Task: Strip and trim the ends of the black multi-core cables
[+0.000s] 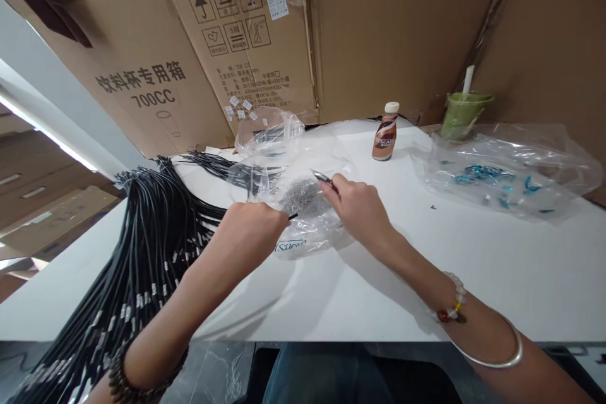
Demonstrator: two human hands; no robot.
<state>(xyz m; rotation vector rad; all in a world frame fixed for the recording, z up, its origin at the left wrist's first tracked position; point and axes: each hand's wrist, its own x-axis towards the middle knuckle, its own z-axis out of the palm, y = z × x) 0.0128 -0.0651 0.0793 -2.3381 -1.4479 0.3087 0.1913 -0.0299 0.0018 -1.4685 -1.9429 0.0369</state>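
Observation:
My left hand (255, 227) is closed round a black cord, and a short dark end (293, 216) pokes out past the fingers. My right hand (357, 205) grips small pointed metal pliers (322, 177), their tip aimed up and left; most of the handles are hidden in the palm. Both hands are over a clear plastic bag (312, 243) lying open on the white table. Inside it is a heap of tiny silvery metal pieces (300, 196), too small to make out singly. The two hands are apart.
Bundled black cords (156, 221) with metal ends hang over the table's left edge. A brown drink bottle (385, 132) and a green cup (464, 115) with a straw stand at the back. Blue pieces (483, 173) lie in another clear bag. Cardboard boxes (407, 31) wall the rear.

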